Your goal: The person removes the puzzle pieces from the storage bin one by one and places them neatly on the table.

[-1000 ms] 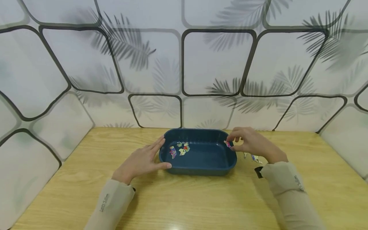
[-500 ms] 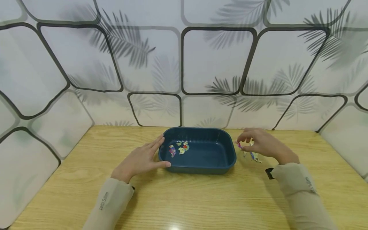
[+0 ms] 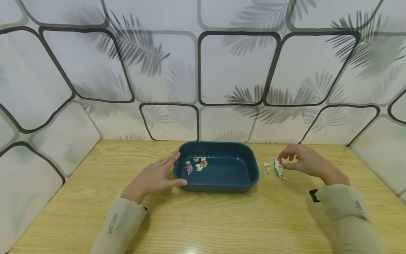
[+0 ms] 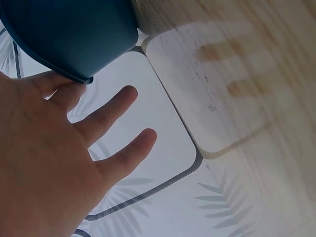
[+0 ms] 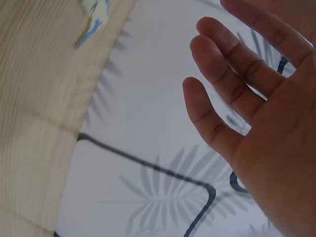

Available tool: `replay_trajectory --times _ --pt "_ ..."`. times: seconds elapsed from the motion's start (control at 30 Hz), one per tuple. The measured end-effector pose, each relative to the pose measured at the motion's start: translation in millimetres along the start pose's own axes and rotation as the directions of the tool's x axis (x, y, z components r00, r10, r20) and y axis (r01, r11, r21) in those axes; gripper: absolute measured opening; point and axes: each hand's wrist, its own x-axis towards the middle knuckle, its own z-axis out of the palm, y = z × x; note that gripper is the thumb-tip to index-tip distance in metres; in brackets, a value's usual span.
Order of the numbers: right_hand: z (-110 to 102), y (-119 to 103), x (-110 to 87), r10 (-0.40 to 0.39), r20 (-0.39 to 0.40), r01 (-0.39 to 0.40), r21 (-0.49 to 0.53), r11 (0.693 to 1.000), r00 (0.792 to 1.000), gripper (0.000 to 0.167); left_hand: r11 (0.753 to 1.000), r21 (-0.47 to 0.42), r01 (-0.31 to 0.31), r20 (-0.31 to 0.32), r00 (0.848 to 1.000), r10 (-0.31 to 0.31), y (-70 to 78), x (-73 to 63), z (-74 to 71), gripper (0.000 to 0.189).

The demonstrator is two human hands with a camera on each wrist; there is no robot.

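A dark blue rectangular dish [image 3: 219, 188] stands on the wooden table. My left hand [image 3: 155, 178] lies at its left end, fingers straight along the side and thumb on the front rim. In the left wrist view, two fingers of the left hand [image 4: 54, 133] meet the dish's rim [image 4: 81, 79], the others spread apart from it. Between its thumb and fingertips my right hand [image 3: 306, 162] pinches a small pink cutout [image 3: 280, 162], mostly hidden. Just beneath is a longer pale cutout with blue marks [image 3: 278, 171]. The pinching fingertips fall outside the right wrist view.
Inside the dish, at its left, lie a purple and blue cutout [image 3: 189, 167], a pale one [image 3: 199, 167] and other small pieces. A small pale cutout [image 3: 267, 166] rests on the table [image 3: 203, 218] to the dish's right. A patterned wall [image 3: 239, 70] rises behind.
My right hand has moved right, from the dish's right rim to over the pale and blue cutout, carrying the pink cutout. The left hand and the dish have stayed in place.
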Motion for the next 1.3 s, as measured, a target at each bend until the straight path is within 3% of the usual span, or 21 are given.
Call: replay_trajectory --times 0.27,0.57,0.87,1.3 --pt "-5.0 20.9 -16.1 0.031 -0.021 -0.033 -0.06 0.998 0.999 0.017 1.0 0.003 -0.001 -0.001 1.0 0.001 -1.1 -1.4 0.2 0.101" --pt "2.3 37.3 -17.0 0.078 0.061 -0.071 -0.118 0.991 0.995 0.012 1.0 -0.013 -0.003 0.001 1.0 0.003 -1.0 -2.5 -0.1 0.102" --pt "11.8 45.7 -17.7 0.091 0.046 -0.085 -0.119 0.989 0.995 0.01 1.0 -0.021 0.0 0.007 1.0 0.001 -0.9 -1.2 -0.3 0.101" --pt "17.0 49.8 -18.6 0.239 0.122 -0.223 -0.134 0.966 0.963 0.012 1.0 -0.026 0.0 0.012 1.0 0.0 -1.6 0.4 1.5 0.101"
